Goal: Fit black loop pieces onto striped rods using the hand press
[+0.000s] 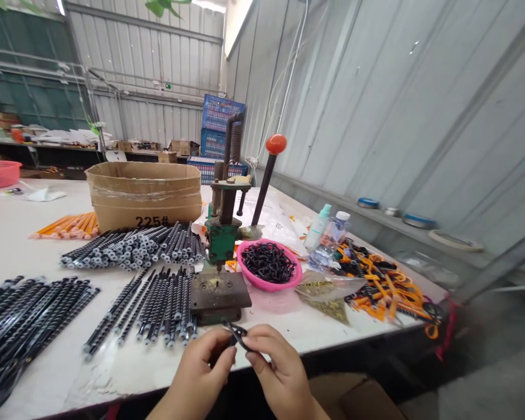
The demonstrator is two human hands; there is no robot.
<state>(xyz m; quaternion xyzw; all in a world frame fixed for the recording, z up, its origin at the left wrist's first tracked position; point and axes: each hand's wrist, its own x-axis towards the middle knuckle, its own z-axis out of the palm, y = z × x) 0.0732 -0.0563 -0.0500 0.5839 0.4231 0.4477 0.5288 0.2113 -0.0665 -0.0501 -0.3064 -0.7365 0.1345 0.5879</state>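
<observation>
Close to the table's front edge, my left hand [202, 364] and my right hand [276, 363] meet with fingers pinched. Between the fingertips is a small black looped piece [238, 335]; its exact kind is unclear, and the fingers hide part of it. Just beyond my hands stands a green hand press [221, 240] with a dark metal base and a lever topped by a red knob [276, 143]. To its right sits a pink basket [269, 286] full of black curved pieces. Black spiral-patterned rods [168, 303] with grey ends lie in rows left of the press.
A cardboard box [145, 201] stands behind piled rods, beside orange rods [67, 226]. At right are two bottles [321, 230], a plastic bag of small brass-coloured parts [326, 294] and a heap of orange and black straps [389, 286]. A metal wall rises along the right.
</observation>
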